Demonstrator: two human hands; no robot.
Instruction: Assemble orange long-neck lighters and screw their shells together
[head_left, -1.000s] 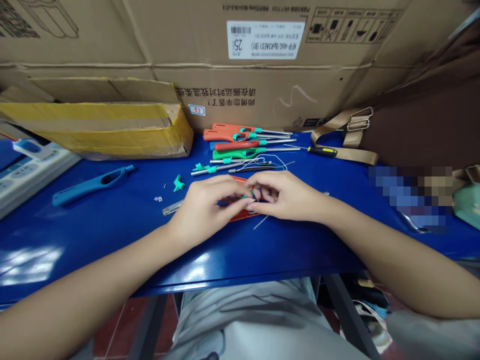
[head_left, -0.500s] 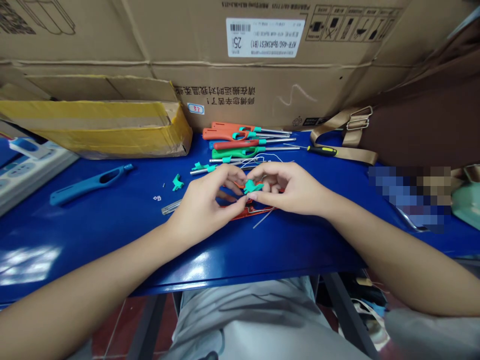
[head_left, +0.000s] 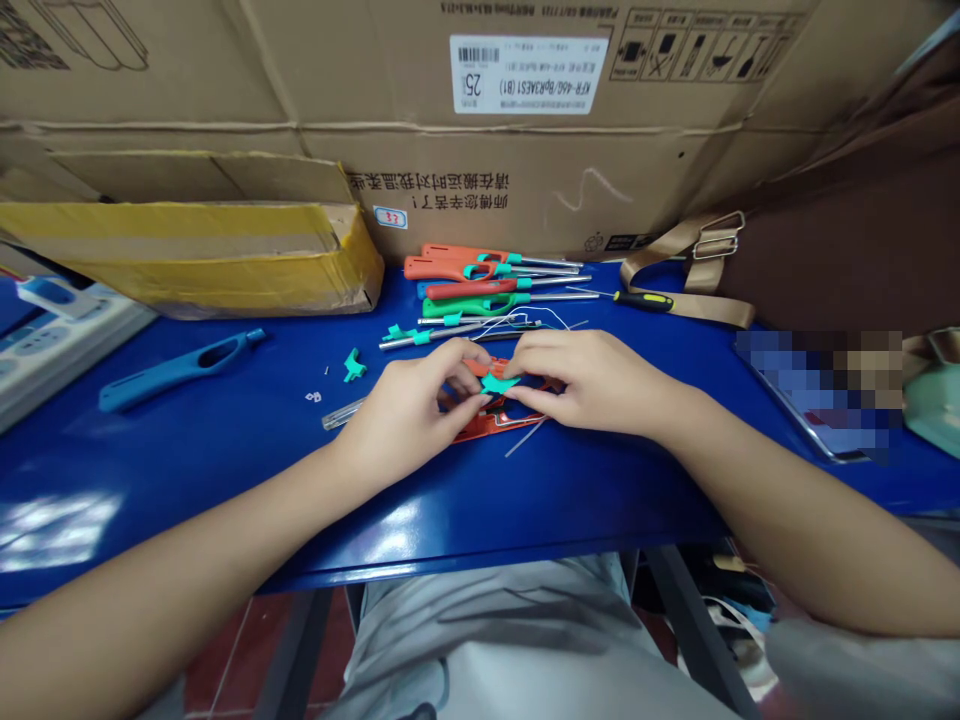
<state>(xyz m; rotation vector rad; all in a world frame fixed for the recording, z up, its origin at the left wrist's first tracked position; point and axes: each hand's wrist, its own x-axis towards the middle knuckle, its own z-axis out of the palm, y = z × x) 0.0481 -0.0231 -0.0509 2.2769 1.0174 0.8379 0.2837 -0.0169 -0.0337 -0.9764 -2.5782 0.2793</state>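
Between the fingertips of both hands is a small teal plastic trigger piece (head_left: 499,384). My left hand (head_left: 424,395) pinches its left end, and my right hand (head_left: 577,375) pinches its right end. Right below them lies an orange lighter shell (head_left: 484,430), opened up, with a thin wire in it; my fingers cover much of it. A similar teal trigger piece (head_left: 354,366) rests on the table to the left. Beside my left hand is a clear tube-like part (head_left: 343,414). Thin white wires (head_left: 525,316) curve just beyond my fingers.
Assembled long-necked lighters (head_left: 457,267) lie stacked at the back, near a screwdriver (head_left: 643,301). A blue lighter shell (head_left: 180,370) and a power strip (head_left: 67,335) are at left. A yellow-taped carton (head_left: 285,275) stands behind; a phone-like object (head_left: 810,400), blurred, lies at right.
The teal trigger piece has turned and moved slightly lower, closer over the orange shell. My right hand's fingers have straightened downward around it, and more of the shell shows.
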